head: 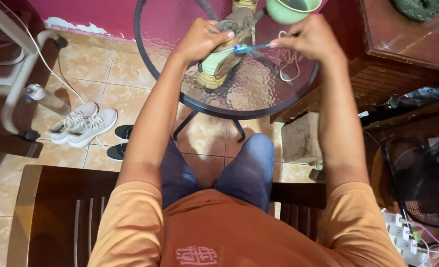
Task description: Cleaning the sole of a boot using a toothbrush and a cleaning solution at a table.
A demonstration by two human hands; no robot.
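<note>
Left grip (199,39) clasps a tan shoe (224,49); right grip (311,37) pinches a blue toothbrush (249,48), seemingly touching it.

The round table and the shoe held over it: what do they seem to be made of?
Table: the top looks like textured glass, since the floor tiles and legs show through its pebbled surface; the dark rim and legs look like painted metal. Shoe, held in the left hand: the upper looks like matte brown suede or fabric, the pale green sole probably rubber.
</note>
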